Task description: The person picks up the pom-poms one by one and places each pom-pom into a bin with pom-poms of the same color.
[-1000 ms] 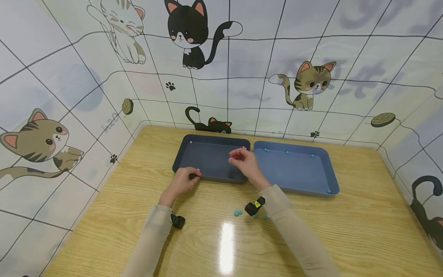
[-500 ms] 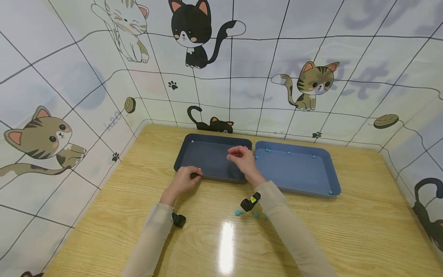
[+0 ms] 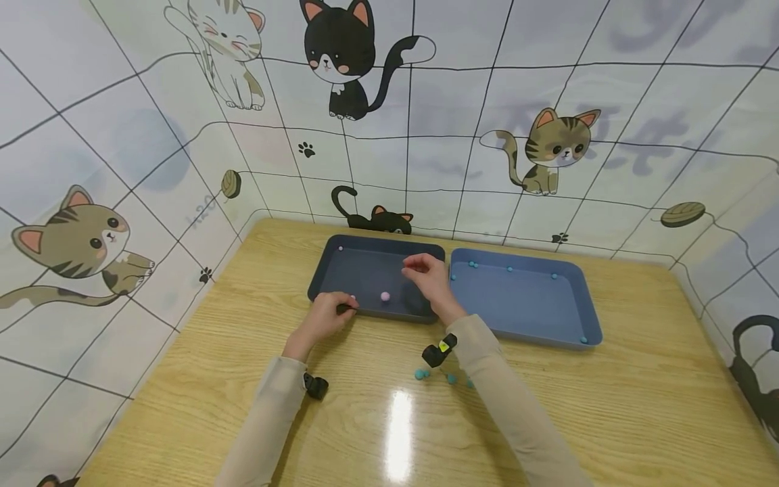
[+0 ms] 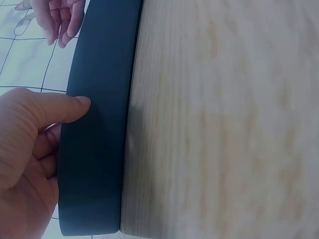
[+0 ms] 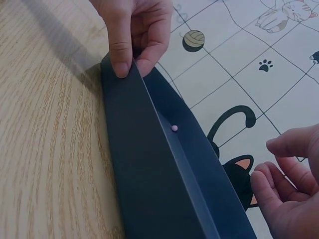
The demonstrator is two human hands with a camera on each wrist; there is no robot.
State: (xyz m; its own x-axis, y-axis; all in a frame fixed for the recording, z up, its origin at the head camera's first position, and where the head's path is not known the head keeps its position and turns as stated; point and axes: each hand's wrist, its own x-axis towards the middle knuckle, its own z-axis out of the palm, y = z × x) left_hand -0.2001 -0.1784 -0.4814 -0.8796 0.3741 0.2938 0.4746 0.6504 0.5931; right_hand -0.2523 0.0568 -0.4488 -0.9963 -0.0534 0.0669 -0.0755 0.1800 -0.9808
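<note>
A pink ball lies on the floor of the dark tray, below and just left of the right hand's fingers, apart from them. It sits a little right of the left hand, near the tray's front wall.

The right hand hovers over the tray's right part, its fingers loosely curled with thumb and fingertips close together; nothing shows between them. The left hand pinches the tray's front rim, thumb on the outer wall and the other fingers curled over the edge.

A smaller pink ball rests in the far left corner of the tray, well apart from both hands.

Just right of the right hand's fingers stands the blue tray, touching or nearly touching the dark one, with several teal balls along its far edge and one at its near right corner. More teal balls lie on the table beside the right wrist.
</note>
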